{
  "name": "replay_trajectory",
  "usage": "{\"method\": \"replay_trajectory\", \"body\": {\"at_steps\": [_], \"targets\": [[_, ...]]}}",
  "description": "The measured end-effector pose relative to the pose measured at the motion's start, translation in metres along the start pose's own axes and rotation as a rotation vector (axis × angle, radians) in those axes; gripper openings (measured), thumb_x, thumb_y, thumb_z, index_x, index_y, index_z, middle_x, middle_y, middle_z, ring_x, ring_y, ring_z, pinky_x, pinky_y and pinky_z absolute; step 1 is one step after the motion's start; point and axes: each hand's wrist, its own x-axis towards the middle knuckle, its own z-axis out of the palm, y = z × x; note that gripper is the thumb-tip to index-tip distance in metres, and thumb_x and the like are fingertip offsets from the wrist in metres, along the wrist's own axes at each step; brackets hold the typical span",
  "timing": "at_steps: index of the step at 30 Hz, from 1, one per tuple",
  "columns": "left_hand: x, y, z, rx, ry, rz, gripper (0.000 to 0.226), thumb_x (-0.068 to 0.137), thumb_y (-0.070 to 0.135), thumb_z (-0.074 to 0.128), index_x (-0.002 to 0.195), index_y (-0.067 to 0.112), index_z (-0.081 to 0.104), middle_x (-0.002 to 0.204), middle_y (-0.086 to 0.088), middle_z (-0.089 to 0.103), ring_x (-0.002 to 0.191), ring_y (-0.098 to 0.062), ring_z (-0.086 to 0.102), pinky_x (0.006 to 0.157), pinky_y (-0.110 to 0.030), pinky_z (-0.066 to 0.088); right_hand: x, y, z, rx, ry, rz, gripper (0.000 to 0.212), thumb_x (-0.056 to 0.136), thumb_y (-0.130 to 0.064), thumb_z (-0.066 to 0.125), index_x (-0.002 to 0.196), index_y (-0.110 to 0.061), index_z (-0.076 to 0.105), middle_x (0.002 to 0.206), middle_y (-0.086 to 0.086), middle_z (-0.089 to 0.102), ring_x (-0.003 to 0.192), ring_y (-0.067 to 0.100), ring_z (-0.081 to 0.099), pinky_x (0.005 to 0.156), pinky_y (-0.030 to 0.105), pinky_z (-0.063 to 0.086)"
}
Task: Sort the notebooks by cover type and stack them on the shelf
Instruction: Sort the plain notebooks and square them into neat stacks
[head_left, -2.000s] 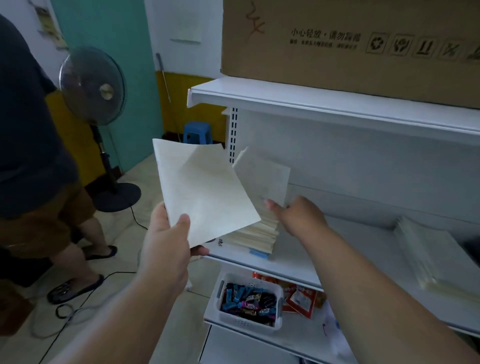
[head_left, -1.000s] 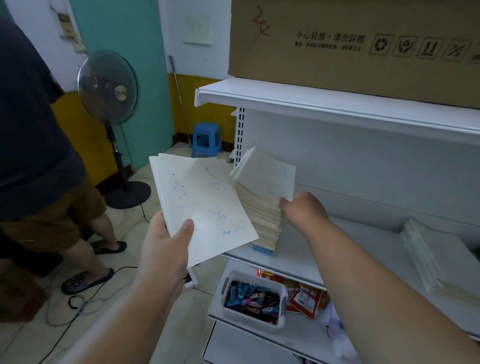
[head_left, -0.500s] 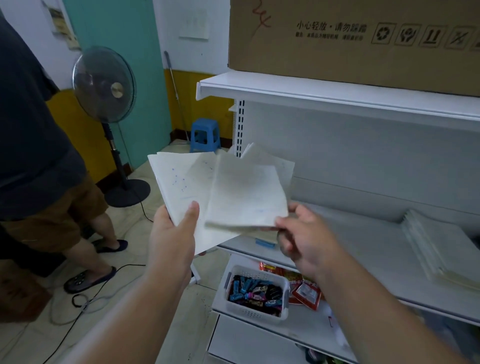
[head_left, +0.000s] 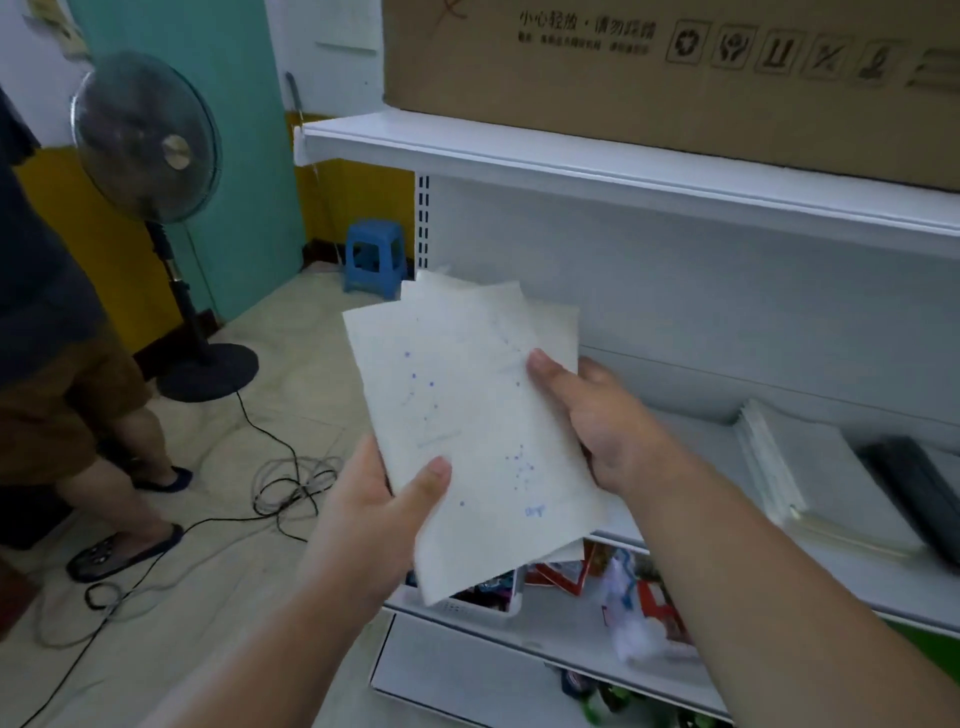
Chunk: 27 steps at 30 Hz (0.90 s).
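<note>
I hold a small bundle of pale cream notebooks in front of the white shelf. The top cover has blue dots and a small blue word. My left hand grips the bundle's lower left edge, thumb on the cover. My right hand clasps its right edge, thumb on top. More notebooks fan out behind the top one. The bundle hides the left end of the shelf. A stack of pale notebooks lies on the shelf at right, beside a dark stack.
A large cardboard box sits on the upper shelf. Below is a white basket with snacks and red packets. A person stands at left near a standing fan, with cables on the floor. A blue stool stands behind.
My right hand lifted a notebook off the left pile on the shelf and brought it under the one in my left hand. Both hands now hold the bundle together.
</note>
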Motion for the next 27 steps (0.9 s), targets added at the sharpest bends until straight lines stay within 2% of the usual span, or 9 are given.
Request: {"method": "replay_trajectory", "body": {"at_steps": [3, 5, 7, 9, 12, 18, 22, 25, 27], "targets": [[0.011, -0.01, 0.044, 0.078, -0.053, -0.081, 0.027, 0.094, 0.017, 0.067, 0.116, 0.031, 0.062, 0.11, 0.008, 0.075, 0.103, -0.018, 0.071, 0.091, -0.051, 0.056, -0.001, 0.009, -0.044, 0.036, 0.109, -0.077, 0.008, 0.096, -0.021, 0.062, 0.101, -0.015, 0.065, 0.089, 0.005, 0.076, 0.084, 0.025, 0.073, 0.085, 0.05, 0.057], [0.017, -0.018, 0.078, 0.178, -0.08, -0.121, 0.024, 0.094, 0.019, 0.066, 0.115, 0.03, 0.063, 0.106, 0.01, 0.075, 0.097, -0.014, 0.072, 0.088, -0.047, 0.058, 0.001, 0.019, -0.085, 0.031, 0.161, -0.043, 0.007, 0.096, -0.02, 0.061, 0.1, -0.015, 0.063, 0.092, 0.008, 0.074, 0.089, 0.027, 0.071, 0.09, 0.056, 0.054], [0.022, -0.026, 0.121, 0.293, -0.097, -0.123, 0.022, 0.092, 0.028, 0.068, 0.113, 0.031, 0.062, 0.102, 0.012, 0.074, 0.093, -0.013, 0.071, 0.083, -0.041, 0.058, -0.001, 0.025, -0.13, 0.034, 0.188, 0.005, 0.02, 0.091, -0.031, 0.064, 0.104, -0.015, 0.064, 0.097, 0.008, 0.074, 0.092, 0.027, 0.071, 0.091, 0.06, 0.053], [0.027, -0.036, 0.172, 0.373, -0.098, -0.126, 0.021, 0.091, 0.034, 0.068, 0.11, 0.029, 0.063, 0.098, 0.011, 0.073, 0.089, -0.013, 0.07, 0.076, -0.036, 0.057, -0.003, 0.031, -0.181, -0.011, 0.217, 0.021, 0.035, 0.086, -0.042, 0.069, 0.112, -0.019, 0.067, 0.105, 0.004, 0.075, 0.098, 0.025, 0.072, 0.092, 0.054, 0.054], [0.037, -0.05, 0.255, 0.408, -0.129, -0.201, 0.024, 0.089, 0.04, 0.069, 0.103, 0.02, 0.069, 0.088, 0.004, 0.074, 0.08, -0.018, 0.072, 0.074, -0.038, 0.059, 0.0, 0.038, -0.264, -0.128, 0.38, -0.019, 0.023, 0.091, -0.04, 0.067, 0.108, -0.023, 0.067, 0.103, -0.002, 0.074, 0.101, 0.021, 0.069, 0.094, 0.042, 0.053], [0.063, -0.072, 0.378, 0.665, -0.245, -0.204, 0.034, 0.094, 0.048, 0.059, 0.101, 0.016, 0.063, 0.081, 0.002, 0.065, 0.072, -0.016, 0.064, 0.061, -0.03, 0.054, 0.016, 0.041, -0.381, -0.477, 0.584, 0.038, 0.046, 0.097, -0.044, 0.056, 0.128, -0.012, 0.047, 0.113, 0.003, 0.053, 0.096, 0.021, 0.051, 0.078, 0.031, 0.036], [0.066, -0.096, 0.418, 0.646, -0.327, -0.163, 0.042, 0.093, 0.035, 0.06, 0.129, 0.016, 0.048, 0.106, 0.0, 0.059, 0.091, -0.02, 0.061, 0.079, -0.037, 0.055, 0.041, 0.048, -0.423, -0.582, 0.596, 0.139, 0.038, 0.098, -0.034, 0.05, 0.122, -0.005, 0.046, 0.091, 0.004, 0.049, 0.071, 0.016, 0.046, 0.056, 0.028, 0.029], [0.066, -0.109, 0.435, 0.714, -0.356, -0.121, 0.05, 0.09, 0.024, 0.061, 0.136, 0.017, 0.042, 0.108, 0.002, 0.055, 0.097, -0.021, 0.059, 0.085, -0.041, 0.056, 0.055, 0.057, -0.438, -0.668, 0.556, 0.189, 0.03, 0.099, -0.027, 0.049, 0.119, -0.005, 0.044, 0.104, 0.012, 0.051, 0.069, 0.017, 0.044, 0.053, 0.028, 0.027], [0.068, -0.116, 0.44, 0.82, -0.326, -0.111, 0.045, 0.092, 0.026, 0.059, 0.133, 0.017, 0.043, 0.107, 0.0, 0.055, 0.095, -0.024, 0.059, 0.082, -0.04, 0.055, 0.063, 0.064, -0.445, -0.739, 0.503, 0.212, 0.034, 0.099, -0.024, 0.047, 0.125, -0.003, 0.045, 0.107, 0.012, 0.05, 0.074, 0.019, 0.048, 0.057, 0.027, 0.034]]}}
